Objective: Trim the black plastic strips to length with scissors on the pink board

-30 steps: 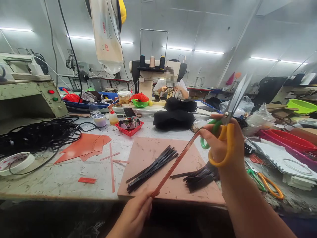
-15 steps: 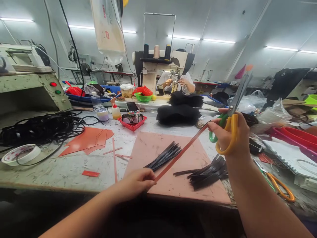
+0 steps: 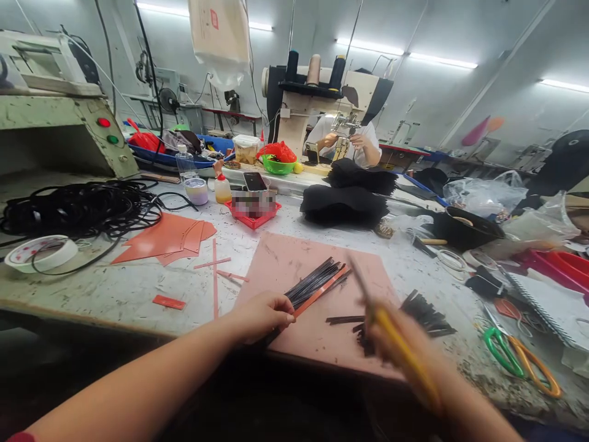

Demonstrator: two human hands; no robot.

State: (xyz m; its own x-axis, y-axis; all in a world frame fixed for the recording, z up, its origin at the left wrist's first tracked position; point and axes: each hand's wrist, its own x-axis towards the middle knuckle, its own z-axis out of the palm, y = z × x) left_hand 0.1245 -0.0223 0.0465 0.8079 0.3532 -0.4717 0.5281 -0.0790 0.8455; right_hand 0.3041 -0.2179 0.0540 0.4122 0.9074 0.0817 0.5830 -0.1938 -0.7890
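Note:
My left hand [image 3: 263, 314] rests closed on the near end of a bundle of black strips [image 3: 314, 284] on a pink cutting mat [image 3: 285, 261]. It pinches an orange strip [image 3: 322, 291] that lies flat along the bundle. My right hand [image 3: 405, 347] is smeared by motion low over the mat's right side. It grips yellow-and-green scissors [image 3: 391, 334], blades pointing up-left. A second pile of black strips [image 3: 426, 314] lies just beyond it.
Another pair of green-and-orange scissors [image 3: 522, 359] lies at the right. Orange sheet offcuts [image 3: 161, 238], a black cord tangle [image 3: 78, 209] and a tape roll [image 3: 39, 253] lie to the left. A red tray [image 3: 253, 215] and black fabric stacks [image 3: 345, 205] sit behind. A person works at a sewing machine [image 3: 322, 98].
The orange strip went from stretched in the air between both hands to lying on the black bundle. My right hand dropped with the scissors from high right to just above the mat.

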